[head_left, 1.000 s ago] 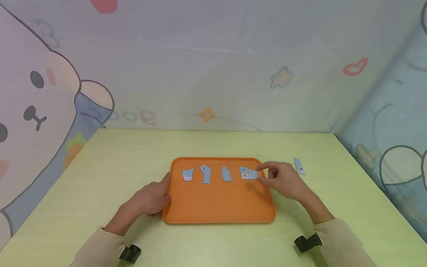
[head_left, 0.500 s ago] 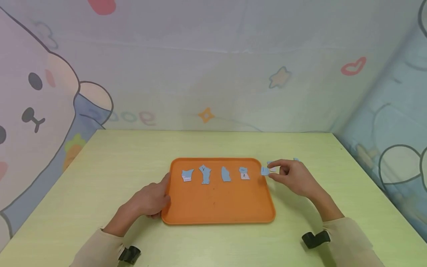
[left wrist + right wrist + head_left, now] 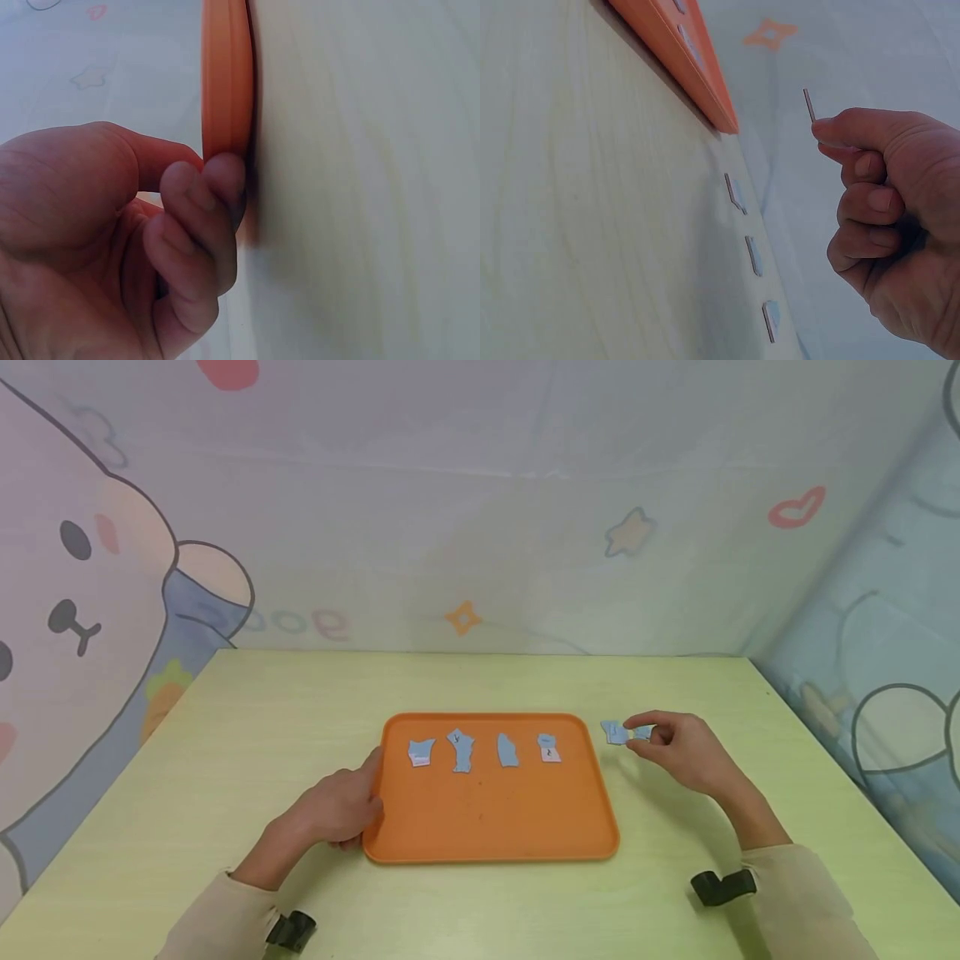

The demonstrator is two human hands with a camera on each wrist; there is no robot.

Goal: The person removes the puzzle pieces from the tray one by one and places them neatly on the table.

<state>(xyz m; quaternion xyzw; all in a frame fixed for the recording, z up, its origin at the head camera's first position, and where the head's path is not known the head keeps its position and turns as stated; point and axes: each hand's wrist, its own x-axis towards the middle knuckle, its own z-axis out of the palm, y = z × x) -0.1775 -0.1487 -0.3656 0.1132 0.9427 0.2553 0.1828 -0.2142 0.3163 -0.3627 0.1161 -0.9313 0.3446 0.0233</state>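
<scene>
An orange tray (image 3: 491, 818) lies on the table with several light-blue pieces in a row near its far edge, among them a notched piece (image 3: 422, 752) and a blue-and-white piece (image 3: 550, 749). My left hand (image 3: 341, 806) grips the tray's left rim, thumb on top and fingers curled below, seen also in the left wrist view. Right of the tray, my right hand (image 3: 686, 752) pinches a thin blue piece (image 3: 618, 732) between thumb and fingers; in the right wrist view this held piece (image 3: 808, 105) stands above the table.
In the right wrist view, three loose pieces lie in a line on the table beside the tray, the middle one (image 3: 754, 256) among them. A printed cloth (image 3: 525, 552) hangs behind the table (image 3: 300, 693).
My right hand has moved right, off the tray, carrying the pinched piece from beside the blue-and-white piece to beyond the tray's right edge. My left hand stays on the rim.
</scene>
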